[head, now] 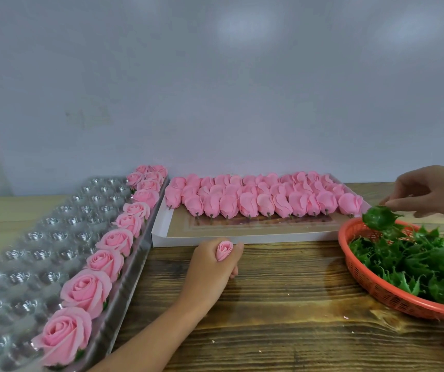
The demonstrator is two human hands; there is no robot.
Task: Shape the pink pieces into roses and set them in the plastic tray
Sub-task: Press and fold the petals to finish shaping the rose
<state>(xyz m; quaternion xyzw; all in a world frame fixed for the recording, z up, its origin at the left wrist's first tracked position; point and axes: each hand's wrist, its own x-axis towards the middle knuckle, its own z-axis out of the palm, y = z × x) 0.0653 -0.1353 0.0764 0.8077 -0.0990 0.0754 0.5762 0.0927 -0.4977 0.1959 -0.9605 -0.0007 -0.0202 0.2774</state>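
1. About ten finished roses [86,289], soft and matte with layered petals, seated in one edge row of the plastic tray [27,253]; all other clear ribbed cups empty.
2. Dozens of closed pink pieces [247,202] on short stems waiting in rows in the white box [161,234].
3. Left hand [212,267] closed around one bud [224,250] above the wooden surface [282,304].
4. Right hand [430,194] pinching a jagged green calyx [377,217] over the orange mesh basket [392,296].
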